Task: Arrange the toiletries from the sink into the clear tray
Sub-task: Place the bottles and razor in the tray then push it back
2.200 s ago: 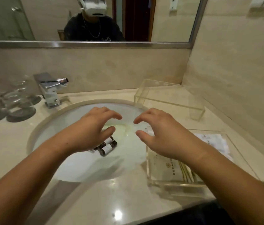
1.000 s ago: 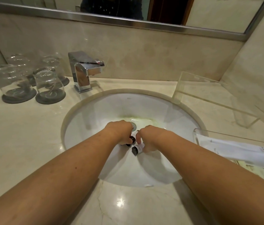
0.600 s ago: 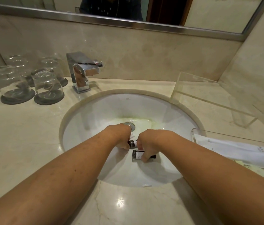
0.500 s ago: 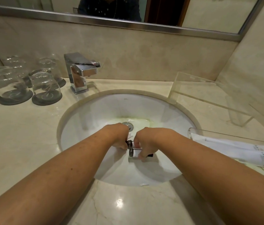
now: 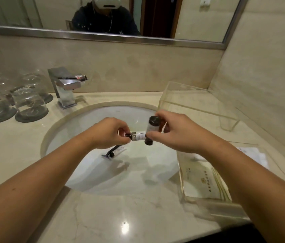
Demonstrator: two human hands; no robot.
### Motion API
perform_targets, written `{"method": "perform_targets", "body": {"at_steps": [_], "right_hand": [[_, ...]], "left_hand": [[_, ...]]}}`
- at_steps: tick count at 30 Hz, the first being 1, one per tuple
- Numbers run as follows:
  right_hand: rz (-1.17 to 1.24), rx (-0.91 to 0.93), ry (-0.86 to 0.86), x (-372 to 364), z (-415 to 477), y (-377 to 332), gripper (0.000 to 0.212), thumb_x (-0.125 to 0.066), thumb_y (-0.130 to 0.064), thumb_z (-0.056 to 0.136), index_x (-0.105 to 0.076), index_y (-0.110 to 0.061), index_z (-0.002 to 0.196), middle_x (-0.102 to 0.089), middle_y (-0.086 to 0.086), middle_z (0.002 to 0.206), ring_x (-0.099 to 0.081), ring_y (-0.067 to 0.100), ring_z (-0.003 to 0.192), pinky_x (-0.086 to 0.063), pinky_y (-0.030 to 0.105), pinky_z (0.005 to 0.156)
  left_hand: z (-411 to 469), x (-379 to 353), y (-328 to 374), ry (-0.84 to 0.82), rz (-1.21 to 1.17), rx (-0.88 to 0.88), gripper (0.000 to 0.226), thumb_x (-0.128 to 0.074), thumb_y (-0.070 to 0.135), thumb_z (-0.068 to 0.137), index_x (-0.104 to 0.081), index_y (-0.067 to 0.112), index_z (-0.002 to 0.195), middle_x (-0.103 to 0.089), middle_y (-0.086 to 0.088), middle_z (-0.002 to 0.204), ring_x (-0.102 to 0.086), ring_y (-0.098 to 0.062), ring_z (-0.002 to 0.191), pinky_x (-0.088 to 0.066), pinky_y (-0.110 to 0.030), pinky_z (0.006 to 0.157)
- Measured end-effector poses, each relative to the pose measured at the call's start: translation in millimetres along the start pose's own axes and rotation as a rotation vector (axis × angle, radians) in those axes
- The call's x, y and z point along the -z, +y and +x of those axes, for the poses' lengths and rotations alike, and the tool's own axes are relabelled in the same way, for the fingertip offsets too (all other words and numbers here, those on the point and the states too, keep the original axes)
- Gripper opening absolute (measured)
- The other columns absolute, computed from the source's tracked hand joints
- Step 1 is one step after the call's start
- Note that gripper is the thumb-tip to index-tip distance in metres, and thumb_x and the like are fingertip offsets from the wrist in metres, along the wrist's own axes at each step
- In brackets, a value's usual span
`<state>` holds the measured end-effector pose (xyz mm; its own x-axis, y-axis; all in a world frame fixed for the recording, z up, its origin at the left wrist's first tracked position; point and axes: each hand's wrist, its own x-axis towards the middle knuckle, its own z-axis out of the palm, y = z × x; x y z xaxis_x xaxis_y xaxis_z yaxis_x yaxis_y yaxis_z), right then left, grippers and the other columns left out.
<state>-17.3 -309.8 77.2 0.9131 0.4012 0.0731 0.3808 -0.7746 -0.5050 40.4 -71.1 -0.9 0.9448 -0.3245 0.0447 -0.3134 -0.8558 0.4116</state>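
Observation:
Above the white sink basin (image 5: pixel 78 127), my left hand (image 5: pixel 110 133) pinches a small dark bottle with a white label (image 5: pixel 138 137), held sideways. My right hand (image 5: pixel 175 133) grips a second dark bottle (image 5: pixel 151 129), held upright beside the first; the two bottles touch. A razor with a dark handle (image 5: pixel 112 152) lies at the bottom of the basin below my left hand. The clear tray (image 5: pixel 208 202) sits on the counter at the right of the sink, with paper packets inside it.
A chrome faucet (image 5: pixel 66 90) stands behind the basin. Upturned glasses on dark coasters (image 5: pixel 31 104) sit at the far left. A clear acrylic stand (image 5: pixel 197 106) is at the back right, against the wall. The mirror shows a person wearing a headset.
Both hands were down in the basin closing on the bottles; now each has lifted a bottle up above the sink. The razor is uncovered on the basin floor.

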Motion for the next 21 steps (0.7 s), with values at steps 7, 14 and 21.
{"method": "perform_targets", "body": {"at_steps": [7,14,21], "right_hand": [[0.118,-0.092,0.213,40,-57,31,0.014,-0.069,-0.038,0.087,-0.057,-0.034,0.092,-0.069,-0.009,0.085,-0.064,0.014,0.074,-0.055,0.035,0.066],[0.099,-0.109,0.214,64,-110,66,0.016,-0.068,-0.04,0.085,-0.065,-0.043,0.101,-0.066,-0.026,0.101,-0.063,0.002,0.09,-0.055,0.029,0.074],[0.061,-0.122,0.182,76,-155,90,0.019,-0.073,-0.032,0.081,-0.071,-0.043,0.097,-0.07,-0.024,0.095,-0.061,-0.006,0.084,-0.042,0.009,0.068]], "left_hand": [[-24,15,56,0.13,-0.136,-0.142,0.009,-0.077,0.037,0.082,-0.073,0.034,0.09,-0.065,0.012,0.079,-0.059,-0.007,0.079,-0.045,-0.022,0.063],[-43,13,101,0.131,-0.167,-0.202,0.012,-0.075,0.043,0.082,-0.074,0.038,0.093,-0.066,0.014,0.081,-0.059,-0.006,0.084,-0.046,-0.019,0.064],[-64,-2,139,0.04,-0.241,-0.289,0.009,-0.076,0.04,0.081,-0.074,0.038,0.089,-0.066,0.012,0.082,-0.058,-0.012,0.081,-0.043,-0.015,0.063]]}}
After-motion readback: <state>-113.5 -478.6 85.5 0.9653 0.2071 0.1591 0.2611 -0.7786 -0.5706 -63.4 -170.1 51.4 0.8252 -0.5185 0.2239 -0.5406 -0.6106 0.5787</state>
